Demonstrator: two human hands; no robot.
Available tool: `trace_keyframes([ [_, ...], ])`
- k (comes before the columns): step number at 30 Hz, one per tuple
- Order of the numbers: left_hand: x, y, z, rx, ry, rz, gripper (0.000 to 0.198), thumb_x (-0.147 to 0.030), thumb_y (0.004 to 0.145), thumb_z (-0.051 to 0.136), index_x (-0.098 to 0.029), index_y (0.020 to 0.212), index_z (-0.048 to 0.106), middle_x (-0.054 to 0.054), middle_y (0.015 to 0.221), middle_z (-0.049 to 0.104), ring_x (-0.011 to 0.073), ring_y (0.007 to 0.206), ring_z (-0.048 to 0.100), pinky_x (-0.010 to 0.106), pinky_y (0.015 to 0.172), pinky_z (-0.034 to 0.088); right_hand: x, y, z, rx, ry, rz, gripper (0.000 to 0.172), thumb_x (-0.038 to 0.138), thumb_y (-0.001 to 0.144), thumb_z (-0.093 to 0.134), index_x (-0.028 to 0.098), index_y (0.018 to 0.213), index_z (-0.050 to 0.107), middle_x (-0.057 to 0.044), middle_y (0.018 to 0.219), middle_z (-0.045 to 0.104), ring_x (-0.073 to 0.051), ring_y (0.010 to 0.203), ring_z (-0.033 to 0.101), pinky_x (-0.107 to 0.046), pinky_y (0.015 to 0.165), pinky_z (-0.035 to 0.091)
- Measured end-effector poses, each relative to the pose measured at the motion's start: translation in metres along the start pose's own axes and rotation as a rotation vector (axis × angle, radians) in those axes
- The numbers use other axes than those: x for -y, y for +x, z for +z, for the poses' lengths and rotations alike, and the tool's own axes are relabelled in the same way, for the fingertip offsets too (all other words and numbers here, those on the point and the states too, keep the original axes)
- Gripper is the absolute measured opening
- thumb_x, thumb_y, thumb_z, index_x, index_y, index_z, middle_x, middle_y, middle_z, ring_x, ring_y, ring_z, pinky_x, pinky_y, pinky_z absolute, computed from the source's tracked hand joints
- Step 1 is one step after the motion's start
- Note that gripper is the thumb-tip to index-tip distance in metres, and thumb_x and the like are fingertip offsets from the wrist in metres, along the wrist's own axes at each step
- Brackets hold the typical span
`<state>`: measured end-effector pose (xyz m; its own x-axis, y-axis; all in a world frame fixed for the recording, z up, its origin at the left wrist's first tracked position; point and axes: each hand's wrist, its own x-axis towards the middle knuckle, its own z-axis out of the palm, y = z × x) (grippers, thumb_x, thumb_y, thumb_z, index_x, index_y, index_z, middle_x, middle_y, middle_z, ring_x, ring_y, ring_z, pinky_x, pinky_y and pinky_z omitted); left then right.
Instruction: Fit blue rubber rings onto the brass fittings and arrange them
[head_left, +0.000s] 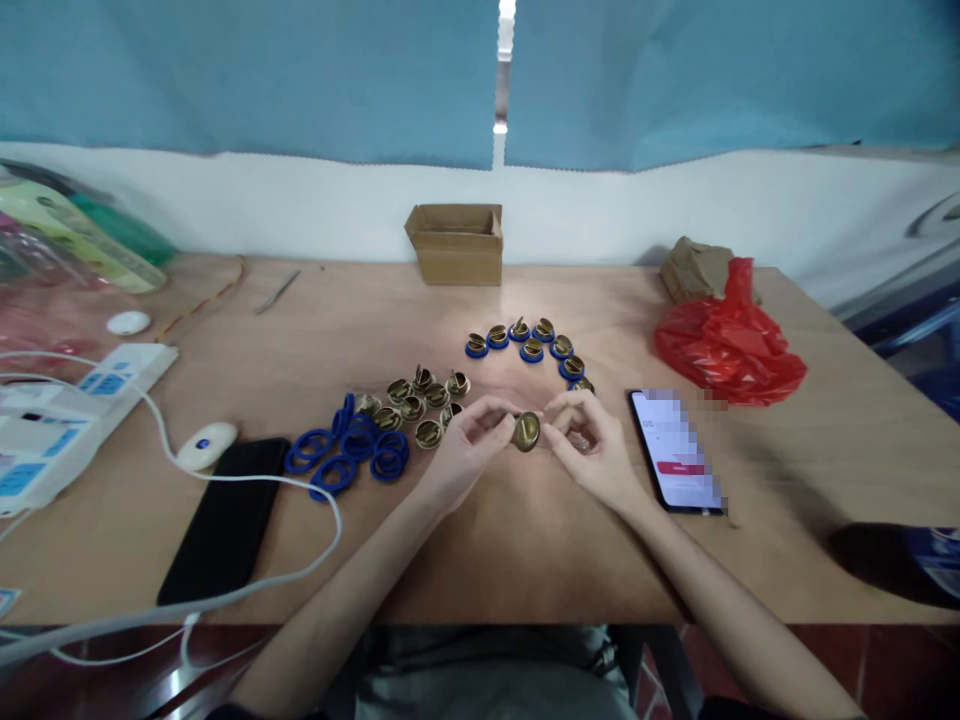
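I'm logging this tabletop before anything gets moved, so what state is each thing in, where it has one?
Held brass piece: pinched by the left hand, right hand close beside it
Back brass pieces: ringed in blue
Blue rings: loose, some overlapping
Clustered brass pieces: no ring visible
Left phone: screen dark
Right phone: screen lit
Cardboard box: open-topped
Red bag: neck gathered

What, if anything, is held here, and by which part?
A round brass-coloured piece, by its edge: the left hand pinches one side; whether the right hand touches the other is unclear.
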<state>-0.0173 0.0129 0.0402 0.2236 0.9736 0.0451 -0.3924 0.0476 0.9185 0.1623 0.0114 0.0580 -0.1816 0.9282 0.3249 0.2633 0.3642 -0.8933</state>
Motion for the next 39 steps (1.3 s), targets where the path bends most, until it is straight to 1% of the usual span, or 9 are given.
trace_keyframes([
  [7,-0.001,-0.001,0.001,0.009,0.032,0.001,0.022,-0.040,0.085,0.074,-0.020,0.090,0.069,0.003,0.088,0.071,0.0151,0.082,0.064,0.027,0.075,0.049,-0.003,0.000,0.002,0.027,0.120,0.068,0.012,0.032,0.091,0.062,0.022,0.095,0.054,0.005,0.063,0.052,-0.012,0.053,0.051,-0.024,0.050,0.041],
  [12,0.002,-0.002,-0.001,0.013,0.044,-0.002,0.020,-0.038,0.086,0.074,-0.019,0.091,0.069,0.003,0.088,0.070,0.0136,0.080,0.062,0.026,0.075,0.049,-0.005,-0.001,0.004,0.069,0.126,0.053,0.013,0.029,0.090,0.063,0.022,0.096,0.054,0.005,0.066,0.056,-0.012,0.055,0.054,-0.024,0.052,0.042],
  [16,0.007,-0.002,-0.002,0.027,0.036,-0.013,0.022,-0.038,0.085,0.075,-0.018,0.091,0.069,0.003,0.087,0.069,0.0132,0.080,0.062,0.026,0.077,0.049,-0.009,-0.001,0.005,0.088,0.103,0.108,0.014,0.030,0.090,0.062,0.021,0.095,0.054,0.004,0.065,0.058,-0.013,0.056,0.056,-0.025,0.054,0.045],
  [22,0.005,-0.002,0.000,0.057,0.090,-0.017,0.025,-0.042,0.086,0.073,-0.018,0.091,0.068,0.004,0.091,0.068,0.0154,0.083,0.064,0.028,0.077,0.052,-0.011,0.003,0.004,0.333,0.184,0.247,0.013,0.034,0.095,0.052,0.021,0.095,0.051,0.001,0.077,0.063,-0.013,0.062,0.062,-0.027,0.059,0.053],
  [24,0.005,-0.002,0.002,0.065,0.130,0.013,0.025,-0.043,0.088,0.070,-0.019,0.095,0.068,0.005,0.094,0.068,0.0157,0.086,0.064,0.028,0.078,0.052,-0.012,0.003,0.005,0.361,0.168,0.247,0.011,0.032,0.096,0.049,0.021,0.094,0.051,0.001,0.078,0.063,-0.012,0.062,0.061,-0.027,0.060,0.053],
  [29,0.007,-0.002,0.005,-0.030,0.164,0.028,0.025,-0.041,0.091,0.065,-0.020,0.105,0.065,0.007,0.107,0.067,0.0175,0.099,0.064,0.030,0.087,0.052,-0.014,0.002,0.005,0.212,0.121,0.196,0.012,0.027,0.091,0.055,0.021,0.101,0.052,0.002,0.075,0.062,-0.014,0.063,0.060,-0.027,0.059,0.050],
  [33,0.012,0.000,0.004,-0.103,0.202,0.049,0.025,-0.032,0.084,0.074,-0.021,0.102,0.061,0.005,0.102,0.068,0.0175,0.097,0.066,0.031,0.086,0.054,-0.014,0.003,0.002,0.072,0.081,0.156,0.010,0.024,0.090,0.052,0.022,0.100,0.054,0.004,0.067,0.056,-0.015,0.059,0.058,-0.026,0.055,0.047],
  [36,0.016,-0.001,0.004,-0.106,0.360,0.146,0.036,-0.027,0.076,0.081,-0.022,0.105,0.061,0.005,0.106,0.069,0.0191,0.098,0.069,0.033,0.087,0.055,-0.011,0.003,0.000,-0.031,0.014,0.129,0.007,0.028,0.093,0.054,0.022,0.095,0.054,0.004,0.067,0.054,-0.014,0.056,0.054,-0.025,0.051,0.043],
  [39,0.020,-0.005,0.003,-0.097,0.625,0.285,0.039,-0.023,0.079,0.078,-0.023,0.114,0.061,0.007,0.115,0.070,0.0225,0.108,0.068,0.039,0.097,0.053,-0.009,0.000,0.000,0.008,-0.079,0.032,0.008,0.028,0.092,0.058,0.023,0.097,0.055,0.004,0.068,0.054,-0.013,0.055,0.053,-0.024,0.049,0.042],
])
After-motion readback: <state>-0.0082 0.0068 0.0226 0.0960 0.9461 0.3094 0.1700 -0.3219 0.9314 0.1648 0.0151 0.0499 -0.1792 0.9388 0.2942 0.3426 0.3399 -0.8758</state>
